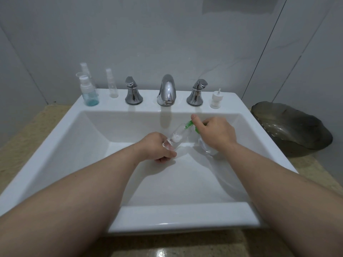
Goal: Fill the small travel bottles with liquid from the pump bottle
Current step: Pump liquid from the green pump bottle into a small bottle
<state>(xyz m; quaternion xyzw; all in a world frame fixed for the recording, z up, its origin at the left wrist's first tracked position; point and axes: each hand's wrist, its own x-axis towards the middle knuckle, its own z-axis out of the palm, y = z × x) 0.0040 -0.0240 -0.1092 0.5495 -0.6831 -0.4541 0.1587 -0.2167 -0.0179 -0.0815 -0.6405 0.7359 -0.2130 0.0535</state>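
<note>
Over the white sink basin (pixel 92 145), my left hand (pixel 157 147) grips a small clear travel bottle (pixel 176 138), tilted with its mouth up and to the right. My right hand (pixel 215 132) holds a clear pump bottle (pixel 206 147) with a green pump head (pixel 190 125); its forefinger lies on top of the pump. The green nozzle meets the small bottle's mouth. A little liquid shows inside the small bottle. On the back ledge stand a blue-tinted travel bottle (pixel 89 91), a clear spray bottle (pixel 112 84) and a loose white pump cap (pixel 216 99).
A chrome faucet (pixel 167 89) with two chrome handles (pixel 132 93) (pixel 197 92) stands at the back of the sink. More clear containers (pixel 84 71) stand behind the blue-tinted bottle. A dark glass bowl (pixel 289 127) sits on the beige counter (pixel 22 138) at the right.
</note>
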